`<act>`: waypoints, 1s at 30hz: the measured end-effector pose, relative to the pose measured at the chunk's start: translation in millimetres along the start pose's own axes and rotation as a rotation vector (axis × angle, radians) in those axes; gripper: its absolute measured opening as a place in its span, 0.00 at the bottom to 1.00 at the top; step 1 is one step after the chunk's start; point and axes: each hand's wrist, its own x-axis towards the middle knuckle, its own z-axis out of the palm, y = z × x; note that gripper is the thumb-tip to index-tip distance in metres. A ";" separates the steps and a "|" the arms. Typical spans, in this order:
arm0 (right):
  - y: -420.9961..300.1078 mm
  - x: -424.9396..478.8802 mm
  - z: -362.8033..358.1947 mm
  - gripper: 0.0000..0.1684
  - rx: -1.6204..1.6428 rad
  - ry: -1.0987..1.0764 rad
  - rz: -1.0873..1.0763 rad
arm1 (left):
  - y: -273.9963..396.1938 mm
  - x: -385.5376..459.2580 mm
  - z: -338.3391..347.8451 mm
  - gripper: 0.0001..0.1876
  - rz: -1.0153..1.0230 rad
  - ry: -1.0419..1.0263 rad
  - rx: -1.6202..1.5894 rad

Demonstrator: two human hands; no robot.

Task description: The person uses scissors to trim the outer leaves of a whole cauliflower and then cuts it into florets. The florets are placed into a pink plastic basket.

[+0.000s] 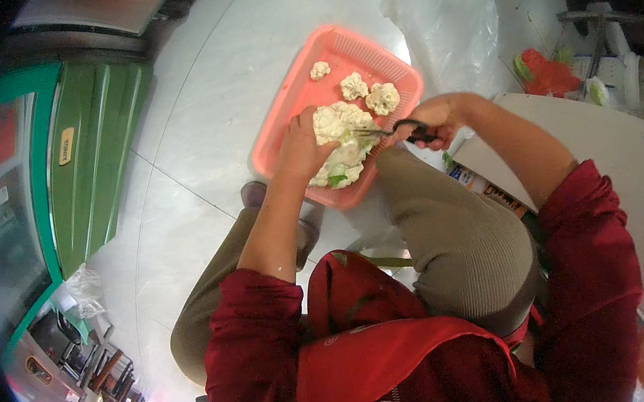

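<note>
A large head of cauliflower (337, 122) with some green leaf lies in a pink plastic basket (273, 130), which rests over the floor in front of my knees. My left hand (303, 145) grips the cauliflower from its left side. Scissors with black handles (416, 133) are in my right hand (438, 122), at the basket's right edge. Their blades reach to the stem side of the cauliflower; whether they are apart is hard to tell. Three cut florets (354, 87) lie at the basket's far end.
A clear plastic bag (454, 31) lies on the floor beyond the basket. On the right stands a pale tabletop (619, 151), with a red bag (545, 74) past it. A green cabinet (94, 163) stands on the left.
</note>
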 end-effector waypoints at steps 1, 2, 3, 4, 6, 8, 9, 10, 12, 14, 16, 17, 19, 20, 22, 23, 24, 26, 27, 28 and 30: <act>2.7 3.4 5.9 0.20 0.075 0.026 0.021 | 0.9 -1.6 -0.8 0.40 -0.017 -0.003 0.016; 8.2 6.4 5.4 0.20 0.114 0.037 0.012 | 2.1 -2.2 -1.4 0.40 -0.019 0.003 0.012; 14.3 7.7 6.9 0.19 0.157 0.044 0.004 | 2.0 -3.5 -0.6 0.40 -0.022 0.004 0.008; 18.7 8.9 7.4 0.20 0.152 0.039 0.004 | 1.2 -4.2 0.3 0.40 -0.025 0.006 0.004; 24.0 9.0 10.6 0.21 0.144 0.026 0.007 | -5.2 -3.7 4.6 0.40 -0.028 0.026 -0.001; 28.4 3.9 18.3 0.22 0.261 0.053 -0.020 | -12.0 -5.7 8.0 0.41 -0.031 0.035 -0.002; 29.9 -1.1 20.4 0.22 0.323 0.073 -0.037 | -11.8 -4.6 7.8 0.41 -0.021 0.035 -0.001; 32.4 0.5 20.2 0.22 0.340 0.064 -0.037 | -11.7 -3.6 7.5 0.41 -0.013 0.035 0.000; 39.5 11.6 19.5 0.22 0.374 0.039 -0.043 | -13.0 -3.2 6.7 0.41 0.002 0.036 -0.030; 46.2 14.7 8.1 0.23 0.419 -0.060 -0.074 | -18.4 -2.7 7.5 0.41 0.024 0.045 -0.049; 36.4 3.0 16.9 0.24 0.435 0.003 -0.085 | -27.4 -2.9 7.9 0.41 0.049 0.061 -0.064; 35.4 4.3 17.3 0.24 0.427 -0.006 -0.081 | -31.5 -4.0 8.7 0.41 0.038 0.055 -0.082; 37.4 2.0 17.1 0.25 0.418 -0.013 -0.075 | -29.2 -2.9 5.5 0.40 0.030 0.042 -0.125; 41.2 6.7 14.2 0.25 0.400 -0.066 -0.072 | -30.7 -2.7 6.7 0.40 0.044 0.050 -0.130; 45.3 16.1 9.2 0.25 0.363 -0.171 -0.070 | -31.7 -1.6 6.9 0.40 0.071 0.068 -0.138; 49.5 16.3 6.5 0.25 0.363 -0.137 -0.066 | -32.0 -0.3 7.2 0.40 0.067 0.055 -0.147; 47.9 13.1 8.4 0.25 0.361 -0.108 -0.062 | -31.0 -0.8 4.6 0.40 0.055 0.043 -0.153; 48.5 16.6 8.6 0.25 0.367 -0.121 -0.061 | -34.8 -2.2 5.8 0.40 0.044 0.031 -0.178; 50.0 19.5 7.1 0.26 0.379 -0.157 -0.066 | -36.9 -1.4 6.4 0.40 0.049 0.033 -0.198; 51.2 20.9 5.9 0.26 0.389 -0.194 -0.071 | -38.7 -0.8 7.3 0.40 0.054 0.035 -0.217; 53.6 20.9 4.6 0.26 0.415 -0.212 -0.085 | -40.4 -0.3 6.2 0.40 0.064 0.026 -0.203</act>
